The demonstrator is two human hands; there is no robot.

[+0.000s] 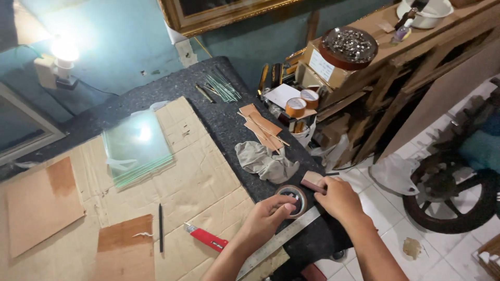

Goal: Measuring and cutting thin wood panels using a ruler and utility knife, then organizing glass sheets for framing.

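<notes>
At lower centre of the frame, on the dark felt strip by the table's edge: one roll of brown tape (293, 199), lying flat. Left hand (267, 217) has its fingers curled around the roll's near rim, thumb on the rim. Right hand (337, 196) is closed in a pinch on the pulled-out tape end (314, 183), just right of the roll.

Adjacent items: steel ruler (278, 241) running under the left wrist; red utility knife (206, 238) on cardboard (198, 182); grey rag (263, 160) just above the roll; stack of glass panes (136, 147) at centre left.

Risks, as judged: the roll sits near the table's edge and may slide off under a hard pull; the freed strip may fold and stick to itself.

Not legible: how much tape is drawn out; whether the knife blade is extended; the right fingertips, hidden behind the hand.
</notes>
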